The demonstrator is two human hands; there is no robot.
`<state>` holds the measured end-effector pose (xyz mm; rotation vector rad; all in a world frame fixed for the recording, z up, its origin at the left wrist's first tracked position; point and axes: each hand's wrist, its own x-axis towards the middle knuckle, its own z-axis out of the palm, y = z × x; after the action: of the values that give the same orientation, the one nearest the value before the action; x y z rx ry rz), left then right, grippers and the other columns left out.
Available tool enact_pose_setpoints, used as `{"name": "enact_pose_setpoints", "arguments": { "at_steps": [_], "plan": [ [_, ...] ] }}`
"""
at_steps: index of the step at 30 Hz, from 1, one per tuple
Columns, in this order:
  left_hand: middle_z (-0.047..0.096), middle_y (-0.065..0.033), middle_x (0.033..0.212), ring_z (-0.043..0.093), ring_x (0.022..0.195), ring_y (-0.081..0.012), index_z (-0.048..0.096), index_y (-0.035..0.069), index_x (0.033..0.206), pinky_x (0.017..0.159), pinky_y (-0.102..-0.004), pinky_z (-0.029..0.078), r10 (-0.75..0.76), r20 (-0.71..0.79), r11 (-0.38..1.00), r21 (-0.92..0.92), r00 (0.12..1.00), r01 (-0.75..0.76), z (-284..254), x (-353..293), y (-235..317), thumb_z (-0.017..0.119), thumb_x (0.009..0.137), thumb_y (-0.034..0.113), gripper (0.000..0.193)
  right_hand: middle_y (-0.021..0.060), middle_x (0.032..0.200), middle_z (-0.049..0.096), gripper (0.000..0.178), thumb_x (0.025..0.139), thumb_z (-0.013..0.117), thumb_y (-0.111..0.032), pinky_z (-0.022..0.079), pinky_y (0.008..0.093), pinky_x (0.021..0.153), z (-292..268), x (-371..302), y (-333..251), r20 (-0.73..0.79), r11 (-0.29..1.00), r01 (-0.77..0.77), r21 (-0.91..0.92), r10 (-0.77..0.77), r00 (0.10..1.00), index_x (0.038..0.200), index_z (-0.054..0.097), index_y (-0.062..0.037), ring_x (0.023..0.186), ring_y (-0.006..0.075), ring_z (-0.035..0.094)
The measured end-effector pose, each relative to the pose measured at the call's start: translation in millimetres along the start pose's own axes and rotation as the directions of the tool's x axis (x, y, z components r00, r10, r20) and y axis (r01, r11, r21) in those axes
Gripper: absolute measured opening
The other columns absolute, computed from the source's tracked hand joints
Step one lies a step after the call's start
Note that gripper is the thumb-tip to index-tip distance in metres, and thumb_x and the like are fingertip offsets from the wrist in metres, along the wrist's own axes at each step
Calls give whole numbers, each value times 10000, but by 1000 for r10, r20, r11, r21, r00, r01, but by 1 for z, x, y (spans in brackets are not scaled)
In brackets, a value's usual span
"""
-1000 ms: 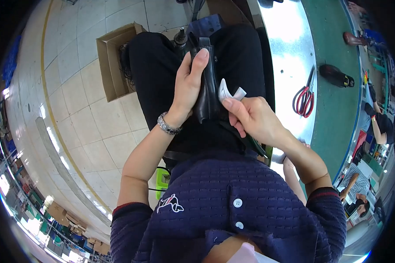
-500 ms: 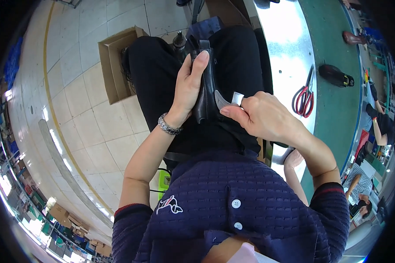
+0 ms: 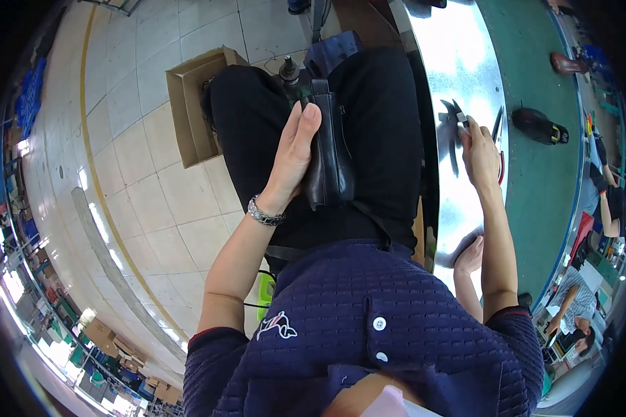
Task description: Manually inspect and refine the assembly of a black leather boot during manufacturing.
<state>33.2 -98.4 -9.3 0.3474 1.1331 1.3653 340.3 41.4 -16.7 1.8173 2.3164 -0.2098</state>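
Observation:
A black leather shoe point(image 3: 337, 156) lies lengthwise over my lap. My left hand point(image 3: 295, 156) is closed around its left side, thumb on top. Out over the shiny metal table on the right, my right hand point(image 3: 481, 156) pinches a small knife point(image 3: 458, 112) with a curved dark blade and a silver part by the fingers. The knife's shadow or reflection shows on the metal below, and I cannot tell whether it touches the surface. Scissors point(image 3: 501, 167) with red handles lie just beyond my right hand, mostly hidden by it.
The metal table point(image 3: 459, 48) borders a green belt point(image 3: 528, 83) carrying a dark shoe point(image 3: 535, 125) and a brown shoe point(image 3: 567, 64). Another person's hand point(image 3: 470, 256) rests near my right forearm. An open cardboard box point(image 3: 188, 118) stands left of my knees; a dark metal post point(image 3: 289, 73) rises between them.
My right hand has carried the knife away from the shoe, right and outward, to the metal table. My left hand still grips the shoe, which has turned slightly and shifted a little toward me.

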Motion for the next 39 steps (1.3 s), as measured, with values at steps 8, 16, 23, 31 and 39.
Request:
{"name": "enact_pose_setpoints", "arguments": {
  "at_steps": [8, 16, 23, 31, 39],
  "plan": [
    [471, -36, 1246, 445, 1146, -120, 310, 59, 1428, 1005, -259, 347, 67, 41, 986, 152, 997, -72, 1, -4, -5, 427, 983, 539, 664, 167, 1225, 604, 490, 889, 648, -276, 409, 356, 1009, -36, -18, -116, -293, 400, 464, 790, -419, 859, 1283, 552, -1, 1165, 275, 562],
    [218, -190, 1521, 262, 1404, -247, 35, -20, 1512, 1138, -344, 224, 11, 167, 964, 259, 986, -54, -6, -67, -6, 723, 849, 368, 1031, 100, 888, 648, 589, 762, 767, -339, 485, 295, 736, -12, -13, -203, -173, 51, 213, 976, -414, 894, 1177, 534, 7, 810, 184, 617],
    [350, -207, 1456, 393, 1332, -259, 121, -75, 1488, 1103, -347, 301, 88, 114, 903, 410, 990, -128, 5, -77, 3, 736, 843, 280, 959, 89, 859, 644, 507, 759, 768, -306, 476, 286, 713, -15, -32, -212, -187, 22, 204, 979, -320, 929, 1091, 542, 5, 778, 160, 601],
    [329, -203, 1490, 354, 1369, -299, 176, -13, 1500, 1114, -352, 289, 185, 121, 726, 652, 975, -218, 9, -93, -10, 781, 781, 357, 1010, 37, 826, 616, 365, 793, 763, -257, 464, 265, 699, -23, -38, -192, -210, -22, 215, 976, -341, 916, 990, 584, -6, 777, 116, 580],
    [368, -147, 1469, 392, 1329, -224, 339, 37, 1447, 1089, -380, 338, -205, -142, 943, -295, 968, 156, -10, -101, -44, 468, 990, 450, 629, 71, 816, 619, 263, 692, 804, -96, 430, 424, 855, -83, -72, -152, -540, -97, 616, 782, -599, 591, 869, 614, -52, 804, 266, 607]
  ]
}}
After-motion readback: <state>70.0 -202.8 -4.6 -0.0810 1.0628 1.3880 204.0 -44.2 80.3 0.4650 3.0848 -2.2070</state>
